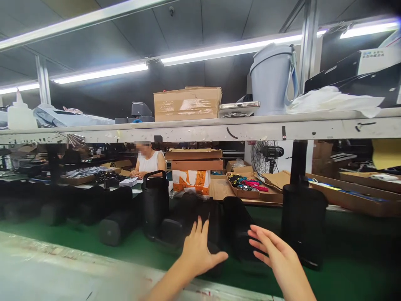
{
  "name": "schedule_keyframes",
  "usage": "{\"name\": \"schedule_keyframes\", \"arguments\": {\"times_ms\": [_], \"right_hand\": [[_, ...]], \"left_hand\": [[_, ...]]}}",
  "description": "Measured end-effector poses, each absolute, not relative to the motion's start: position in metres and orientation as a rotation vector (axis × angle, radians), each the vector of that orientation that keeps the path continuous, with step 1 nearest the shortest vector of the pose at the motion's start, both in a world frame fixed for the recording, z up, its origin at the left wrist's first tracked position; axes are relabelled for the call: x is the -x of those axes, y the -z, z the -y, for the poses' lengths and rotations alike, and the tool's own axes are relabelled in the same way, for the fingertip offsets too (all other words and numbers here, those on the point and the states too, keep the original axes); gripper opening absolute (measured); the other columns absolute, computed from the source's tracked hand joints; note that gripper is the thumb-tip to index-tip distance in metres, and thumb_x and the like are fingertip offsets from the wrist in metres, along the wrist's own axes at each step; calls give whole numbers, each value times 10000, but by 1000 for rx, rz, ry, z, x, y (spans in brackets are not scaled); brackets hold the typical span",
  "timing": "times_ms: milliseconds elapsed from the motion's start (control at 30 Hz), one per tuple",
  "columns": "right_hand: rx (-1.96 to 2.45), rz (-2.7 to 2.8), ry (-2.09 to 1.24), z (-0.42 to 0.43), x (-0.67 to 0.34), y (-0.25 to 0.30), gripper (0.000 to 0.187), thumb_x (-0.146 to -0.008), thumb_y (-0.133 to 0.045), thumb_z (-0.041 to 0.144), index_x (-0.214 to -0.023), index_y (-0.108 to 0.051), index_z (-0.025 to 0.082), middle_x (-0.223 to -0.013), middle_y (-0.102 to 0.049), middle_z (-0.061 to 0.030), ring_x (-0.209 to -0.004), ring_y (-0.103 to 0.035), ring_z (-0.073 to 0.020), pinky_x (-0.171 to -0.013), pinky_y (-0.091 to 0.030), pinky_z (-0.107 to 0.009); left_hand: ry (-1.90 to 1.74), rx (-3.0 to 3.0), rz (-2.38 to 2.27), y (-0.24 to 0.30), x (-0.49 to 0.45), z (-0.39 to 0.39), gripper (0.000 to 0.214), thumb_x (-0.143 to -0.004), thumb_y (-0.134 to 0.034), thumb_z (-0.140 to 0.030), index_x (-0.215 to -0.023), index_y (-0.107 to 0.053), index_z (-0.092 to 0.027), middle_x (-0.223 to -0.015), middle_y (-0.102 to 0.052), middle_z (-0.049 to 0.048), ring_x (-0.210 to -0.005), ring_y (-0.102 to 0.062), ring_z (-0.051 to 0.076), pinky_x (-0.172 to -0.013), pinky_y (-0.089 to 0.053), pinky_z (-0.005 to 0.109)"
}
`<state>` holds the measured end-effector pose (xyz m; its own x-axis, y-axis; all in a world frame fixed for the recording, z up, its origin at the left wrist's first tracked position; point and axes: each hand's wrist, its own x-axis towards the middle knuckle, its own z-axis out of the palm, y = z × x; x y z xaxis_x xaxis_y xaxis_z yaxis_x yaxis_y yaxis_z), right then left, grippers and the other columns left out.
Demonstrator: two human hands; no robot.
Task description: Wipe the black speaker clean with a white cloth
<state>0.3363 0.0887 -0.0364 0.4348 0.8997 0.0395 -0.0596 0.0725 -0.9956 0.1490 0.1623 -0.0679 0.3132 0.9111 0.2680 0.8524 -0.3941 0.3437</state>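
Observation:
Several black cylindrical objects, perhaps speakers, stand or lie on a green conveyor belt [344, 238]. My left hand [199, 251] is open, its fingers spread against a lying black cylinder [213, 221], and it holds nothing. My right hand [274, 251] is open and empty, just right of another dark cylinder [238, 221]. An upright black cylinder [303, 225] stands to the right of that hand. Further left is an upright black cylinder with a carrying handle [155, 205]. The lower ends of the cylinders near my hands are partly hidden.
A pale work surface [62, 261] runs along the near side of the belt. Above, a long shelf [219, 131] holds a cardboard box [188, 104] and a grey bucket [271, 79]. Beyond the belt sit a co-worker [148, 163], cardboard trays [247, 188] and a fan [266, 156].

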Motion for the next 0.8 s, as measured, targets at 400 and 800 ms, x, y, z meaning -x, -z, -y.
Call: {"name": "schedule_keyframes", "arguments": {"times_ms": [400,800], "right_hand": [[1690,1695,-353,-117,-254,105,674,-804,-238,18,-1429,-454,149,-1398,-486,-99,-1241,-482,-271,-1022,-429,-384],[2067,1970,-202,-168,-249,48,619,-859,-382,-51,-1435,-427,173,-1264,-546,-154,-1211,-501,-275,-934,-491,-386]], "left_hand": [[-754,-2368,-1749,87,-142,-170,845,-721,-636,-427,-1459,-384,-102,-1543,-282,147,-1421,-304,319,-1143,-347,408],[-735,-2294,-1739,86,-134,-172,957,-649,-683,-474,-1466,-368,-88,-1549,-273,143,-1427,-278,341,-1162,-324,417]]}}
